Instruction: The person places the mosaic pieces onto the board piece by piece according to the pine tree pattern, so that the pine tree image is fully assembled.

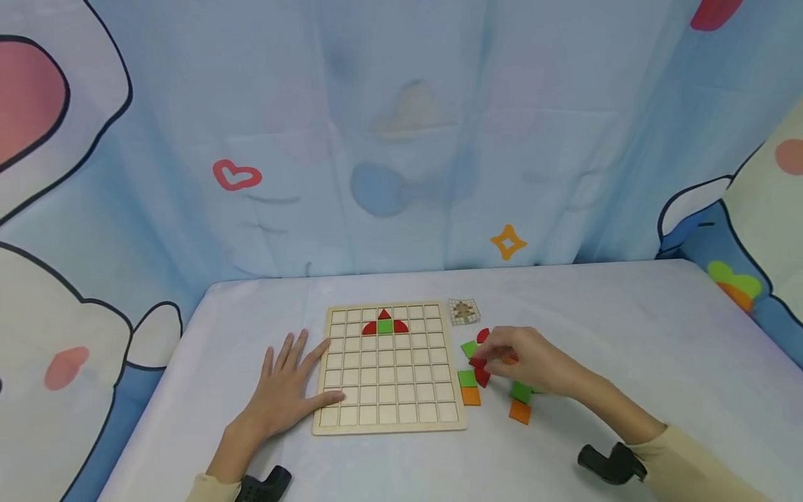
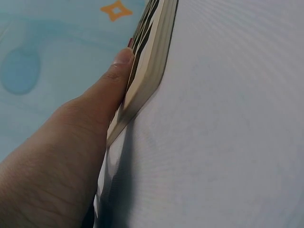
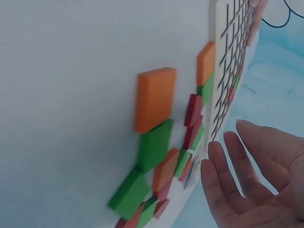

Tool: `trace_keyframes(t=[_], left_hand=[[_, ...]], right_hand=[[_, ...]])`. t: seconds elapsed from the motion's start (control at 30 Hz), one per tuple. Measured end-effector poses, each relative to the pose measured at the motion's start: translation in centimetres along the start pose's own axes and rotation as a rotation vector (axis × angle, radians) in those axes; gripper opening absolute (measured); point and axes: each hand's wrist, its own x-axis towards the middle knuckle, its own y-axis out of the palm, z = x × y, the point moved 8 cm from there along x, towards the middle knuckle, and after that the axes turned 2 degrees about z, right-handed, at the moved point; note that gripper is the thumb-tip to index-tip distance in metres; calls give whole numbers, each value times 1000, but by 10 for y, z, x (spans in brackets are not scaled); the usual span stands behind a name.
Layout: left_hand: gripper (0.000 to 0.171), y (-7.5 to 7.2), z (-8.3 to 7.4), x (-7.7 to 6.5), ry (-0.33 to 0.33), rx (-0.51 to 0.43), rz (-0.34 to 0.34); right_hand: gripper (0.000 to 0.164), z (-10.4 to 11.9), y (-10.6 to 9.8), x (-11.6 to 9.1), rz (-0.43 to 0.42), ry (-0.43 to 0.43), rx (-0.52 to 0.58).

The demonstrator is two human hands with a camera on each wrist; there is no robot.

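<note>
- Pale blue curtain with cartoon prints hangs behind a white-covered table, the wooden grid board lying flat on it.
- Shallow square compartments fill the board: a red triangle sits in one near its far edge, and a green square sits in the one directly below.
- Red quarter-rounds occupy the compartments either side of that green square, one left and one right; the other visible compartments show bare wood.
- Left of the board, the person's left hand lies with fingers straight and spread, index finger and thumb touching the board's left edge, gripping nothing.
- Right of the board, the right hand hovers over loose pieces, fingers loosely bent and parted; I see nothing in its hold.
- Beneath and around that hand, right of the board, lie red pieces, green squares and orange squares, some partly hidden.
- Just beside the board's far right corner lies a small picture card, its pattern too small to read.
</note>
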Motion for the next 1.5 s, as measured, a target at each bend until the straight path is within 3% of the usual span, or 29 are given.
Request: trace_keyframes(t=[0.3,0.57,0.9,1.23,1.5], left_hand=[[96,3,3,-3,-18,-18,4],[95,4,2,-2,-8,-20,3],[95,3,2,-2,-8,-17,-13],[95,3,1,1,-7,-19,-8],[95,3,2,1,-11,-22,-3]], right_hand=[[19,-9,10,-12,-48,33,-80],[26,-15,21,-12,-78,132,-110],[29,-11,26,-5,-118,127,-184],[26,-11,24,1,-92,171,-128],[24,-15,24,10,-32,263,-82]])
